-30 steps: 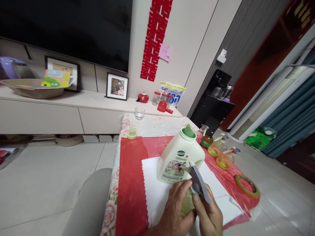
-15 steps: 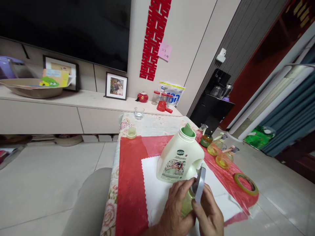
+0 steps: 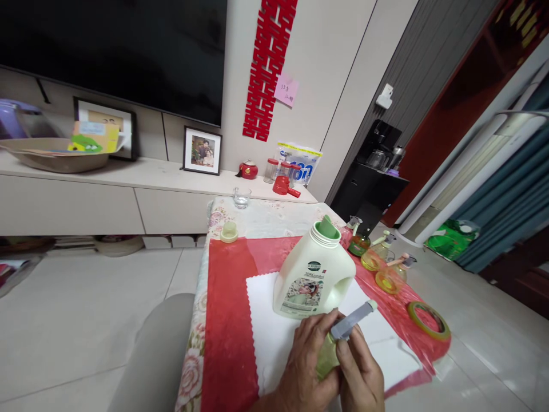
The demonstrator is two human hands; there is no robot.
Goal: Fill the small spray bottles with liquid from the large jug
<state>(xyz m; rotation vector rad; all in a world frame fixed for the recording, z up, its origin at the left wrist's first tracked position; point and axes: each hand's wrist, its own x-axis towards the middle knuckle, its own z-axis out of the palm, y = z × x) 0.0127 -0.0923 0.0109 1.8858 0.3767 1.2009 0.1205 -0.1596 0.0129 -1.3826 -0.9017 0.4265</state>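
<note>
Both of my hands grasp the spray bottle (image 3: 326, 357), held just in front of the jug (image 3: 311, 280). Left hand (image 3: 305, 357): fingers wrapped about the pale yellow-green body, presumably to steady it. Right hand (image 3: 362, 366): fingers gathered near the neck, thumb against the grey spray head (image 3: 345, 326), a grip that suggests control of the top. The head's pale tip points away from me, toward the jug's right side.

The jug stands upright on a white sheet (image 3: 266, 329) with a scalloped edge, laid over a red sheet (image 3: 227, 326); both layers probably guard the floral tablecloth (image 3: 257, 220) against drips. The jug's mouth is uncapped and shows a green spout (image 3: 328, 228); its walls are opaque, so I cannot tell its level. My fingers likewise hide how full the spray bottle is.

Left of the jug and beyond it sits a pale cap (image 3: 229, 232), perhaps set aside to free the mouth. Farther beyond the jug is a glass mug (image 3: 241, 198), clear at its bottom. Right of the jug stands a row of bottles (image 3: 359, 245), two showing yellow contents; nearer me on that side lies a tape roll (image 3: 443, 333).
</note>
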